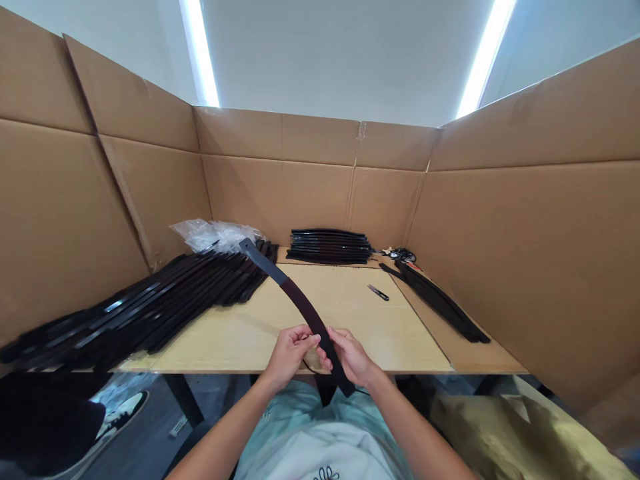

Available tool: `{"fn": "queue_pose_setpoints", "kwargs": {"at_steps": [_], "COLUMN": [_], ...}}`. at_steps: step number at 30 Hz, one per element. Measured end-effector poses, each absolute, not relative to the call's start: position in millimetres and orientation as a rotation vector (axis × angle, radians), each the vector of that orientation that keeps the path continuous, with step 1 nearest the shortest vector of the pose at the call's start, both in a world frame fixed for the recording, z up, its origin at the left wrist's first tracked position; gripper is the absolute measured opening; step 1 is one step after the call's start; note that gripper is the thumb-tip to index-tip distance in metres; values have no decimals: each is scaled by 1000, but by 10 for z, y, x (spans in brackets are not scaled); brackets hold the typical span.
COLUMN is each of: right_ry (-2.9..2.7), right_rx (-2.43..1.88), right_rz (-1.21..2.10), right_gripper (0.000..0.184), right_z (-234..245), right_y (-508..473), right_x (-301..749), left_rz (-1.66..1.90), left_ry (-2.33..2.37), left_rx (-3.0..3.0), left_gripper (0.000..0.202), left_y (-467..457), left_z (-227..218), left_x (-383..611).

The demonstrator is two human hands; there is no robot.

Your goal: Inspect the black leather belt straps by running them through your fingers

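A long curved black strip (295, 297) rises from my hands toward the back left, its far end grey. My left hand (290, 352) pinches its near part with closed fingers. My right hand (350, 357) grips the same strip just to the right, fingers wrapped round it. The strip's near end pokes out below my right hand, over the table's front edge. Both hands hover above the light wooden tabletop (350, 313).
A big heap of black strips (150, 310) covers the left side. A neat stack (329, 245) lies at the back, more strips (440, 300) at the right. A small cutter (379, 292) lies mid-table. Crumpled plastic (213, 233) sits back left. Cardboard walls (530, 253) surround the table.
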State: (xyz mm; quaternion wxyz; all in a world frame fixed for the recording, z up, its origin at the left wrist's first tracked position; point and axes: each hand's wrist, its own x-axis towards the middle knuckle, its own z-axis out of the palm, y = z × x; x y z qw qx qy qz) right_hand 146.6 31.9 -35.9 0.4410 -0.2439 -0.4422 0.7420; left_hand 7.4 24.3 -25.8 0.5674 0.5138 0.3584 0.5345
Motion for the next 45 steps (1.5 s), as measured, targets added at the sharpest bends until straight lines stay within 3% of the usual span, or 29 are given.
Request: {"fn": "queue_pose_setpoints", "kwargs": {"at_steps": [15,27,40,45], "right_ry": [-1063,-1081,-1111,-1160], "right_rx": [-543,-684,-694,-732], "right_rz": [1995,1783,1785,1624], "right_gripper": [33,40,40,37], "right_z": [-386,-434,-445,-428], "right_y": [337,356,347,340], "right_x": [1493,1478,1464,1437], "left_rz": [1208,1260,1206,1151], "left_ry": [856,860,783,802], "left_rx": [1252,1189,1224,1294], "left_gripper": [22,39,39,39], "left_y": [295,275,293,304], "left_z": [-326,-253,-338,-367], "left_x": [32,93,96,46]}}
